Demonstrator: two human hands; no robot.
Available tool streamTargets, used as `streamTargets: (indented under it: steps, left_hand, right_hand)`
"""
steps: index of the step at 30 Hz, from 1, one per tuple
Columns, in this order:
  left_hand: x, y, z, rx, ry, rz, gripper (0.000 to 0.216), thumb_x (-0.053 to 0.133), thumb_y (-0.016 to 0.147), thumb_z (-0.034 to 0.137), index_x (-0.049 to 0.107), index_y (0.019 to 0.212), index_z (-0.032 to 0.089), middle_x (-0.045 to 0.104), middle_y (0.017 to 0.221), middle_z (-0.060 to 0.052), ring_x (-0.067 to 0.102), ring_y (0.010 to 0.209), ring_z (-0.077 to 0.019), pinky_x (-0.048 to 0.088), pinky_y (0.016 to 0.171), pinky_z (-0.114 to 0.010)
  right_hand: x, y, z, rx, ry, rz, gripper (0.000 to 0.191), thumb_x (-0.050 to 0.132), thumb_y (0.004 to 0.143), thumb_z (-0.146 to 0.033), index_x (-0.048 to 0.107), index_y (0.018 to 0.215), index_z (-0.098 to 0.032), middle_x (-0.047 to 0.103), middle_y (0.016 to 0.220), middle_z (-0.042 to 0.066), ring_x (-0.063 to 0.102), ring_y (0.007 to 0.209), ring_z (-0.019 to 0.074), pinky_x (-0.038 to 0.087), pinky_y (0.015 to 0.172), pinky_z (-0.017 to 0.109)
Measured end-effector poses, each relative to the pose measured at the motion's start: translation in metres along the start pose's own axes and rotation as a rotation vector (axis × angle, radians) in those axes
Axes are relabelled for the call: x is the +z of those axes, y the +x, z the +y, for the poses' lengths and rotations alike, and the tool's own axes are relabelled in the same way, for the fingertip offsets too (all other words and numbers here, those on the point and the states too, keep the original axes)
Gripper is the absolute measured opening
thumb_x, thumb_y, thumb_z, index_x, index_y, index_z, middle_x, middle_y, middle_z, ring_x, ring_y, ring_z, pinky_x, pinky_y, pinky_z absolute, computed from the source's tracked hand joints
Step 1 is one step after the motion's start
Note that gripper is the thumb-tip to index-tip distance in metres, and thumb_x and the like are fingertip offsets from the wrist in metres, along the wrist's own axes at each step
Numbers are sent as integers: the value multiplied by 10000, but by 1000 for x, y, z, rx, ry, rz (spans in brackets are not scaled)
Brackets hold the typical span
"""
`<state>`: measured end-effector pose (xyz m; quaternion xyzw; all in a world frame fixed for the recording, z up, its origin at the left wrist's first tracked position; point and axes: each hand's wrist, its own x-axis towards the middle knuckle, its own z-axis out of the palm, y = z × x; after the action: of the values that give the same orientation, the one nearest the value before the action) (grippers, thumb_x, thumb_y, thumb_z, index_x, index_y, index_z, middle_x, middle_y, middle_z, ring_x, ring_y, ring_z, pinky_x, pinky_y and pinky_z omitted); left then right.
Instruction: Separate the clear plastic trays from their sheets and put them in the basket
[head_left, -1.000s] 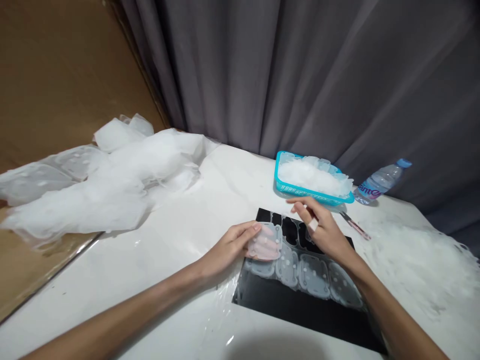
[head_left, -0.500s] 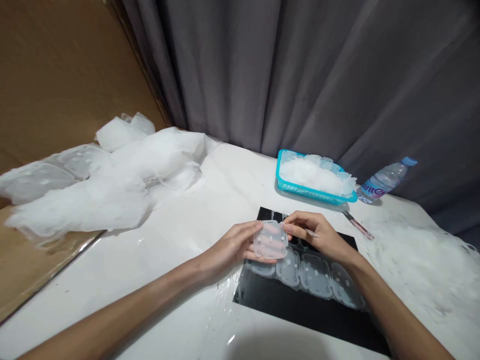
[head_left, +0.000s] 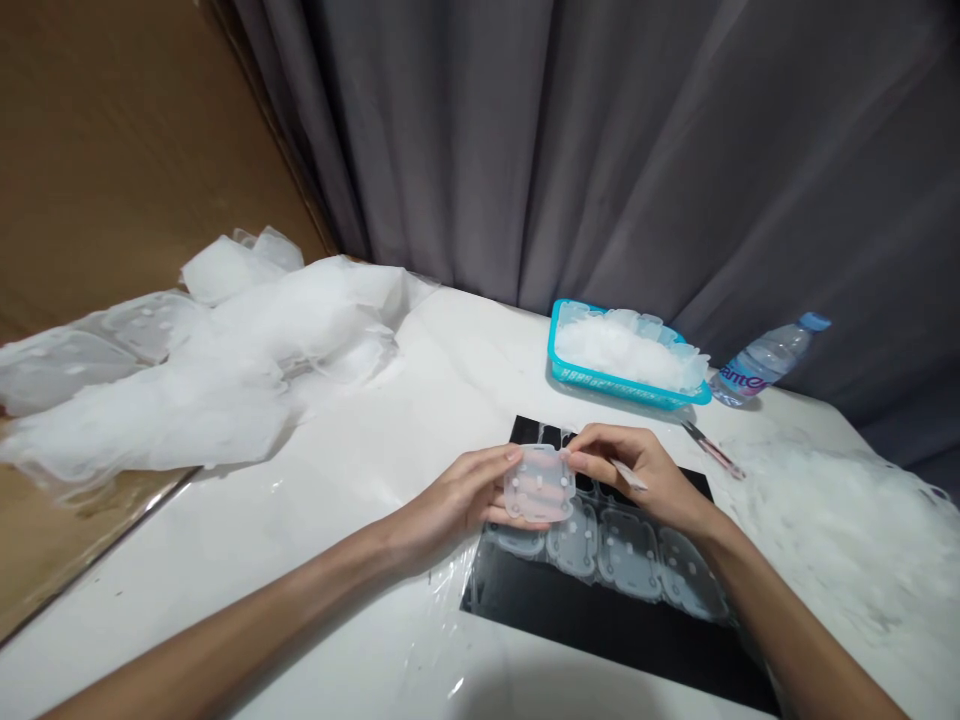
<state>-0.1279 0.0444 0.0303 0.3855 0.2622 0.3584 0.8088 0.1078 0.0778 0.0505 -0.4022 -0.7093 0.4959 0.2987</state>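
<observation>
Plastic piece (head_left: 540,484), clear and thin, is clamped by its side edges between the left hand (head_left: 459,500) and right hand (head_left: 639,478), just above the far edge of the black mat (head_left: 585,622) on the tabletop (head_left: 300,500), and it looks light, bendy and slippery, so the rims seem the safest hold.
</observation>
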Motion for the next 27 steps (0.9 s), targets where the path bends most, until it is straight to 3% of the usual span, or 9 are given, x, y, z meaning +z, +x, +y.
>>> streamTargets:
  steps: [9, 13, 19, 24, 27]
  left_hand:
    - [-2, 1, -3, -43, -45, 40, 475, 517, 1051, 452, 659, 1272, 57, 732, 1209, -233, 709, 1146, -347, 486, 1082, -585]
    - [-1, 1, -3, -79, -40, 55, 623, 440, 1054, 556, 630, 1309, 20, 727, 1207, -260, 709, 1152, -349, 452, 1114, -560]
    - [-4, -1, 1, -125, 0, 33, 799, 340, 1005, 724, 577, 1399, 70, 711, 1272, -231, 675, 1217, -339, 418, 1142, -527]
    - [-7, 1, -5, -95, 24, 27, 912, 207, 982, 784, 549, 1413, 56, 708, 1266, -241, 667, 1228, -338, 423, 1134, -523]
    - [-10, -4, -13, 45, 268, 98, 847, 170, 1008, 747, 463, 1484, 110, 646, 1379, -221, 622, 1290, -313, 411, 1151, -522]
  right_hand:
    - [0, 2, 6, 17, -13, 2, 272, 672, 941, -459, 742, 928, -196, 687, 835, 24, 580, 750, 165, 438, 670, 279]
    - [-1, 2, 8, 7, -16, 4, 252, 676, 942, -440, 739, 927, -197, 683, 833, 21, 574, 747, 160, 429, 670, 275]
    - [-1, 3, 13, -31, -92, 89, 269, 681, 933, -463, 761, 917, -207, 601, 806, 11, 515, 683, 145, 393, 632, 282]
    - [0, 2, 12, -27, -100, 77, 300, 676, 935, -491, 756, 913, -203, 632, 810, 15, 529, 686, 147, 403, 626, 275]
    - [-8, -1, 11, -41, -130, 92, 300, 645, 960, -487, 736, 931, -203, 681, 842, 22, 584, 723, 160, 440, 645, 271]
